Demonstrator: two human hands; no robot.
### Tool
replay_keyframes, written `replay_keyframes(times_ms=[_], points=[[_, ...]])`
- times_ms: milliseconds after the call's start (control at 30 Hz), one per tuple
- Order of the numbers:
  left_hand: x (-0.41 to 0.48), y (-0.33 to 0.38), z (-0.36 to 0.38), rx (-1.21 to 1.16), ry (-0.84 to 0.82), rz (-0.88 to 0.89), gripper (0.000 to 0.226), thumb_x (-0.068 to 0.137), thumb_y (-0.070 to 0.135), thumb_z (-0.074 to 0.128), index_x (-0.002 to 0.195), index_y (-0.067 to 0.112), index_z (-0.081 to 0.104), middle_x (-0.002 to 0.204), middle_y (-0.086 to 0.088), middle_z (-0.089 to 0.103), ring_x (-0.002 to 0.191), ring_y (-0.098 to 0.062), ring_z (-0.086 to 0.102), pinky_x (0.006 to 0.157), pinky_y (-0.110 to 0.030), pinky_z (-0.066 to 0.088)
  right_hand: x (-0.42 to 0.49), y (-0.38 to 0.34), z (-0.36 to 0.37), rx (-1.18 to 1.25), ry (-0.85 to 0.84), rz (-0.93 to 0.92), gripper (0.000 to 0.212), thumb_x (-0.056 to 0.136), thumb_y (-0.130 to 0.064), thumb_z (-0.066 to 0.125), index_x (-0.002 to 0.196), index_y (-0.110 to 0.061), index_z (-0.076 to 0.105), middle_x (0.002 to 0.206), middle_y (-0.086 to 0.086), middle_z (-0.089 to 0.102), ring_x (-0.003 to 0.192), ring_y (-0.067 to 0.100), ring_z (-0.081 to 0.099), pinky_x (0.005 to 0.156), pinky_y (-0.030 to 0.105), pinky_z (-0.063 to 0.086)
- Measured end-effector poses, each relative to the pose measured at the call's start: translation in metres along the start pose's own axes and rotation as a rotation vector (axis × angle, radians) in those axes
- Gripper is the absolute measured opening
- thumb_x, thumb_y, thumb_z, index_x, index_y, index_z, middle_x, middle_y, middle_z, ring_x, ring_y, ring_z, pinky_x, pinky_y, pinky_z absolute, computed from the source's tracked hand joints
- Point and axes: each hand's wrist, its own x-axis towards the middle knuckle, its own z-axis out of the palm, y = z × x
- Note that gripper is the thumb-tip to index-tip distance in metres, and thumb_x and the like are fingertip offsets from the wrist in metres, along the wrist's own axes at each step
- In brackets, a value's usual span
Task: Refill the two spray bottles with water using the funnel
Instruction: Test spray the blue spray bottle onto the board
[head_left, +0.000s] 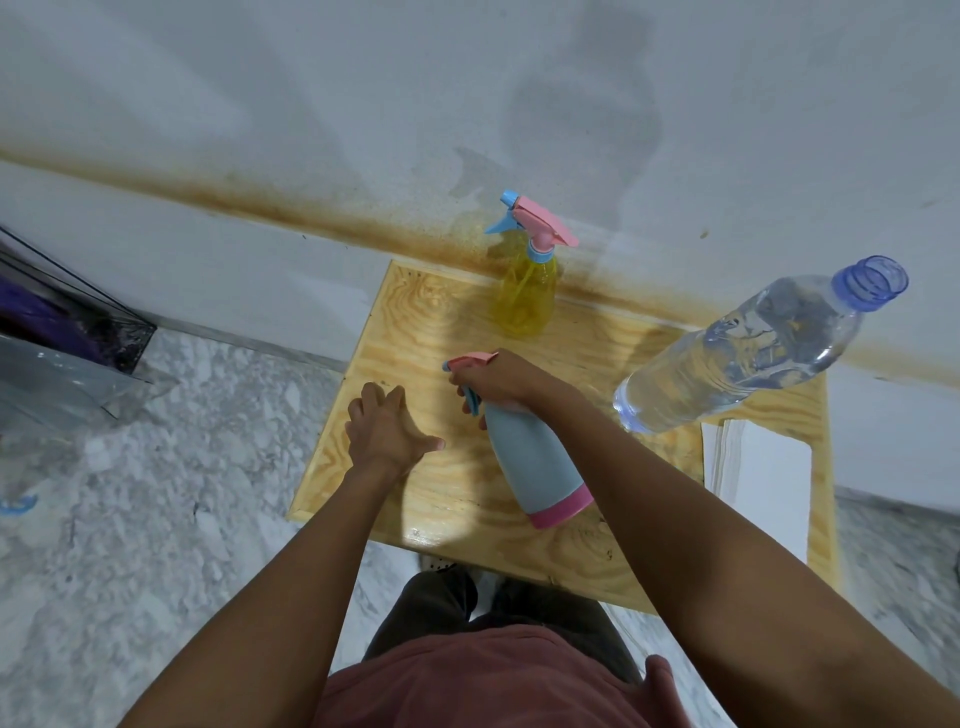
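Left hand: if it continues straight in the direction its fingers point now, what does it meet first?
Probably nothing on the table: the left hand points up and slightly left, over bare wood toward the wall. The yellow spray bottle stands off to the right, though depth is unclear.

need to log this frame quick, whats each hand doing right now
Left hand: open, empty, fingers spread just over the wooden table.
Right hand: closed around the sprayer head of the blue spray bottle.

I see the blue spray bottle standing mid-table; the yellow spray bottle stands behind it, seemingly capped, by the wall.
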Motion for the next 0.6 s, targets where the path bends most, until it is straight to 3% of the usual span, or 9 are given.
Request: replay_keyframes(times_ms=[233,433,600], points=[[-0.001,0.000,0.000,-0.003,0.001,-0.001,0.097,0.065,0.052,0.086,0.145,0.020,0.041,0.153,-0.006,0.021,0.137,-0.030,0.023,0.108,-0.043,0.034,0.003,0.002,0.007,0.002,0.063,0.014,0.031,0.093,-0.026,0.055,0.117,-0.010,0.067,0.087,0.007,0.063,0.066,0.021,0.065,0.057,0.032,0.058],[-0.001,0.001,0.000,0.001,0.006,0.005,0.092,0.065,0.053,0.085,0.140,0.019,0.044,0.150,-0.006,0.024,0.134,-0.030,0.027,0.106,-0.042,0.035,0.010,0.001,0.011,-0.027,0.082,0.026,0.029,0.083,-0.037,0.060,0.104,-0.021,0.071,0.090,0.009,0.073,0.083,0.030,0.075,0.076,0.050,0.062],[-0.003,0.001,-0.001,-0.017,-0.002,0.004,0.093,0.065,0.051,0.086,0.142,0.020,0.043,0.151,-0.006,0.023,0.135,-0.030,0.025,0.107,-0.042,0.034,0.011,0.000,0.013,-0.065,0.137,0.028,0.035,0.079,-0.039,0.054,0.098,-0.016,0.073,0.082,0.009,0.075,0.075,0.028,0.075,0.081,0.052,0.061]])
